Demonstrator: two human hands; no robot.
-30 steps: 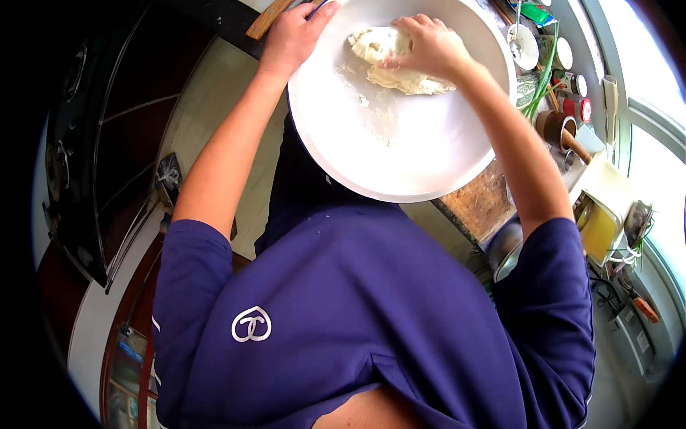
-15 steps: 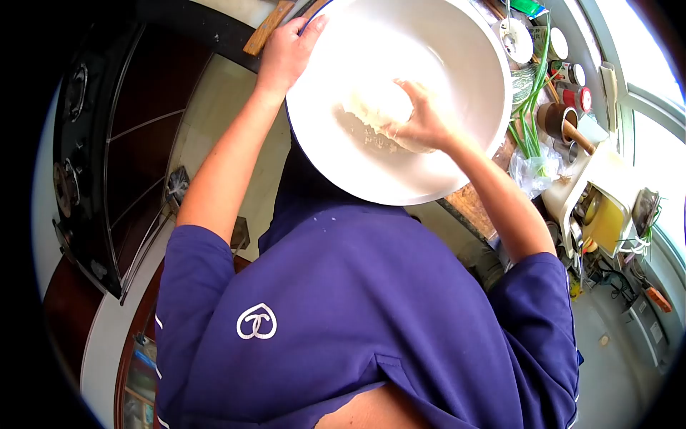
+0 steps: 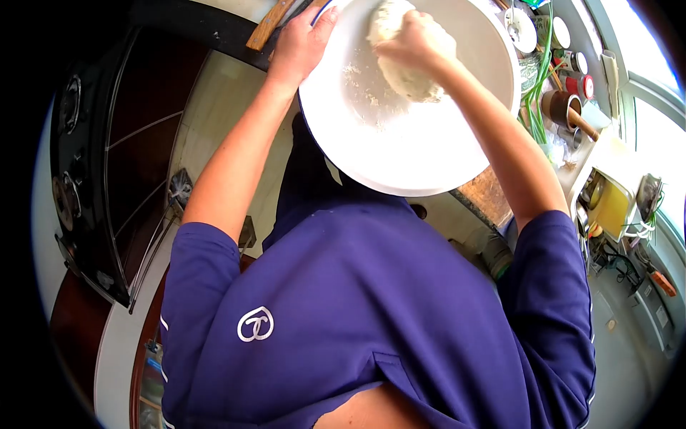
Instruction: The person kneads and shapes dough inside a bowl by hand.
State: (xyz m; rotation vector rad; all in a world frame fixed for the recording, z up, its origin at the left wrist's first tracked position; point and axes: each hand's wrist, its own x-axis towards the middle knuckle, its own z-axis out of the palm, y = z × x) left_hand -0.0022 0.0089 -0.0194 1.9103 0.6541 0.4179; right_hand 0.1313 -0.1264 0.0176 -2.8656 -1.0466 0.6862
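Note:
A large white basin point(image 3: 400, 154) with a dark blue rim lies in front of my body. My left hand point(image 3: 303, 44) grips its left rim, thumb on the inner side and fingers wrapped around the outside. Inside the basin, a pale lump of dough point(image 3: 411, 79) is under my right hand point(image 3: 416, 41), whose fingers are curled into it. The dough is stretched long, toward the far side of the bowl. Loose crumbs of dough point(image 3: 371, 99) stick to the basin floor left of the lump.
Spring onions point(image 3: 537, 93), jars point(image 3: 577, 87) and a brown mortar with a wooden pestle point(image 3: 561, 107) stand along the right by the window. A wooden handle point(image 3: 268, 27) lies beyond my left hand. A black stove point(image 3: 71, 179) is at the far left.
My right hand has moved with the dough toward the far side of the basin, and the lump is now longer. My left hand still holds the rim.

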